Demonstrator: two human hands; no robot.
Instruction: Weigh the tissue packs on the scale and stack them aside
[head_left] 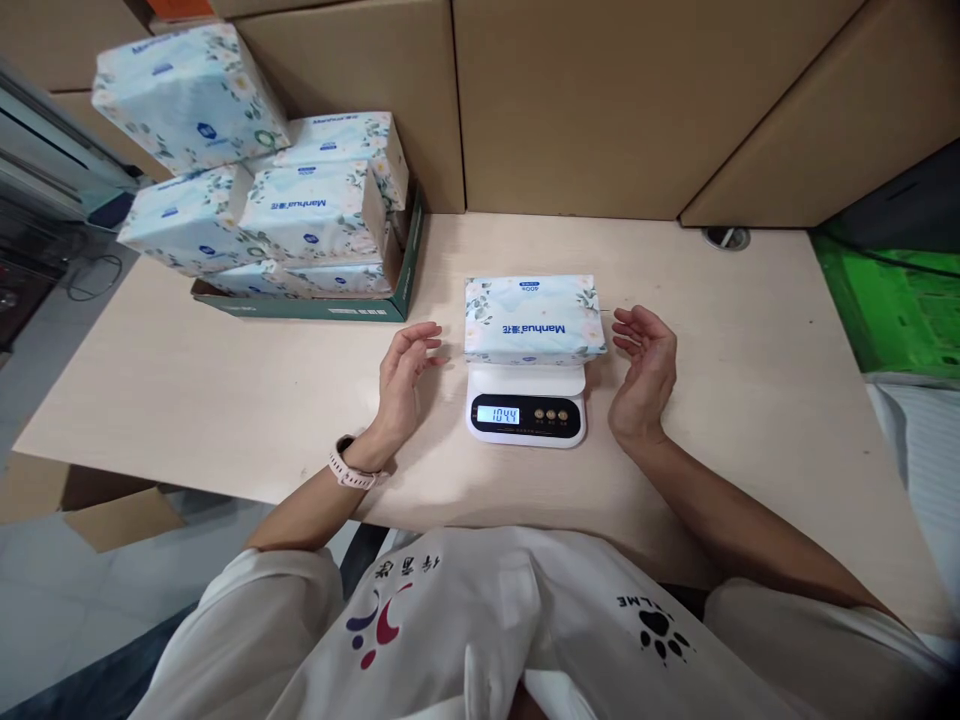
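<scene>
A floral, pale blue tissue pack (531, 318) lies flat on a white kitchen scale (525, 437), covering the back of its platform. The scale's lit display (498, 415) appears to read 104.4, with several round buttons to its right. My left hand (409, 380) is held to the left of the pack, apart from it, fingers loosely curled and holding nothing. On the other side, my right hand (646, 370) is turned toward the pack with its fingers apart and nothing in them. A small gap separates it from the pack.
At the back left, a green cardboard tray (300, 308) holds several stacked tissue packs (311, 215). Large cardboard boxes (570, 110) line the table's rear edge. A cable hole (726, 238) is near the back right. An open carton (120, 510) stands at lower left.
</scene>
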